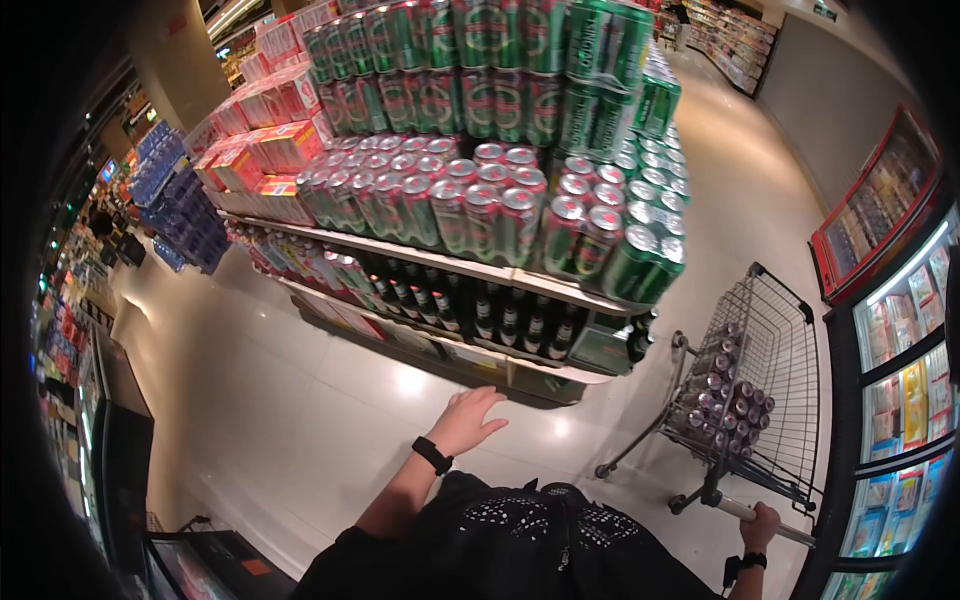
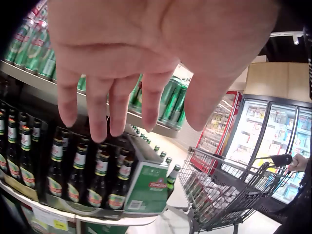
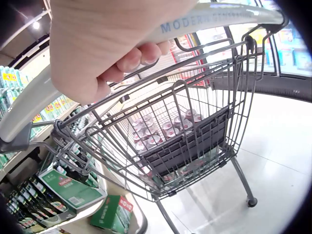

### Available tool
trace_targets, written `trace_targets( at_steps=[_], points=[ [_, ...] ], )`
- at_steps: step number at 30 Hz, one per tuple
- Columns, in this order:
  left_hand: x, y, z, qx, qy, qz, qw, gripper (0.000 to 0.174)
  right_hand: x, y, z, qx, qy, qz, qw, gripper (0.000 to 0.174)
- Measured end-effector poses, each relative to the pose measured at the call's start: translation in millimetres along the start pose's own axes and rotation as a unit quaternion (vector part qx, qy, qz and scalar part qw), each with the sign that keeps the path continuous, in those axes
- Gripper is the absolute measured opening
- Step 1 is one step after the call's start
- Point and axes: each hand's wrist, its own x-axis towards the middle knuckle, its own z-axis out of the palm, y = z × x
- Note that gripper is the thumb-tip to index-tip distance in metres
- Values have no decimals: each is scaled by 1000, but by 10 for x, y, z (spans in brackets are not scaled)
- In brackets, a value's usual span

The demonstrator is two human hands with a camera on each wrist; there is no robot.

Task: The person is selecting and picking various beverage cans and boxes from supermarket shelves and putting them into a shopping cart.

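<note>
My right hand (image 1: 762,527) grips the pale handle (image 3: 209,20) of a wire shopping cart (image 3: 187,141), its fingers curled around the bar. Inside the cart sit packs of cans (image 1: 722,412), grouped near the handle end. My left hand (image 1: 470,418) is held out with nothing in it. In the left wrist view its fingers (image 2: 100,109) extend loosely and spread, overlapping a shelf of dark bottles (image 2: 78,170) with green and white labels. Above those bottles stand shrink-wrapped green cans (image 1: 480,205), stacked in tiers facing me.
Pink cartons (image 1: 285,145) adjoin the cans on the display's left. A green bottle carton (image 2: 147,187) sits at the lower shelf's end. Glass-door coolers (image 1: 900,400) line the right side, beyond the cart. Blue stacked packs (image 1: 180,200) stand farther left, across the pale floor (image 1: 270,400).
</note>
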Motion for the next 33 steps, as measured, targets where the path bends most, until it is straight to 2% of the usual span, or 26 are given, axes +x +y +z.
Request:
trace_targets(
  at_steps=[2, 4, 5, 10, 11, 12, 14, 15, 17, 18, 19, 21, 24, 25, 26, 28, 32, 33],
  points=[
    [-251, -440, -263, -8, -70, -40, 997, 46, -125, -261, -87, 0, -24, 33, 999, 26],
    [-507, -834, -529, 19, -90, -63, 994, 48, -244, -546, -179, -8, -39, 62, 997, 25],
    [-573, -1096, -481, 33, -81, -75, 993, 48, -318, -659, 158, -9, -19, 69, 997, 25],
    [-913, -1545, -1025, 45, -112, -141, 983, 50, -562, -1332, -122, -53, -41, 104, 992, 22],
    [-910, -1605, -1068, 37, -108, -139, 984, 50, -594, -1467, -159, -59, -45, 116, 991, 22],
    [-844, -1765, -899, 39, -80, -132, 987, 50, -634, -1490, 294, -45, -27, 129, 990, 22],
    [-808, -1815, -997, 18, -75, -125, 989, 50, -698, -1729, 132, -51, -29, 132, 990, 23],
    [-754, -1842, -1012, 10, -70, -117, 991, 50, -740, -1749, 87, -73, -97, 150, 981, 24],
    [-612, -1871, -1057, -2, -65, -100, 993, 50, -840, -1792, 50, -115, -233, 187, 947, 48],
    [-515, -1865, -1109, -7, -64, -91, 994, 50, -844, -1870, 66, -120, -229, 202, 945, 47],
    [-356, -1966, -989, -1, -45, -77, 996, 50, -818, -1917, 488, -112, -208, 215, 948, 46],
    [-162, -1959, -1176, 3, -28, -39, 999, 49, -847, -2095, 351, -122, -210, 241, 940, 49],
    [205, -1941, -1403, -3, 23, 1, 1000, 45, -732, -2296, 217, -116, -256, 235, 930, 51],
    [344, -1911, -1485, 3, 47, 25, 999, 45, -937, -2260, 319, -77, -71, 163, 981, 20],
    [538, -1952, -1422, 19, 89, 57, 994, 46, -785, -2559, 468, -38, -32, 166, 985, 21],
    [830, -1841, -1604, 15, 155, 113, 981, 47, -820, -2707, 356, -47, -18, 168, 985, 27],
    [1292, -1658, -1864, -3, 247, 150, 957, 39, -845, -2907, 243, -53, -13, 175, 983, 28],
    [1415, -1697, -1795, 18, 287, 163, 944, 35, -789, -2952, 558, -39, 7, 176, 984, 27]
  ],
)
